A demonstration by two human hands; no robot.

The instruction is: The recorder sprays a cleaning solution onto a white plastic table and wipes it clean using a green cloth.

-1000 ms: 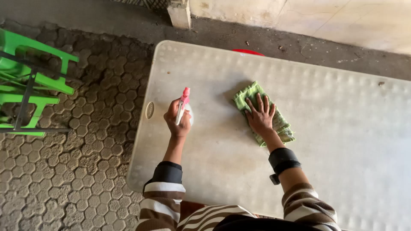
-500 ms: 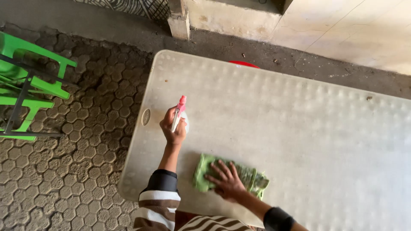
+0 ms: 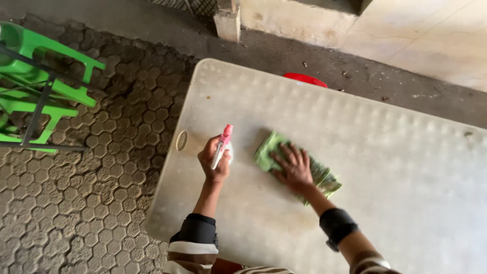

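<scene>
Outdoors, grey table (image 3: 385,167), hexagonal paving (image 3: 101,193)

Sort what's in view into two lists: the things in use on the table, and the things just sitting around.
In use:
- left hand gripping the pink-topped spray bottle
- right hand pressed flat on the green cloth
- pale plastic table under the cloth

Sitting around:
- green plastic chairs on the paving, left of the table
- red object showing past the table's far edge
- concrete post base

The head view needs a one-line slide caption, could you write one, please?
Right hand presses a green cloth on a pale table; left hand holds a spray bottle.
</scene>
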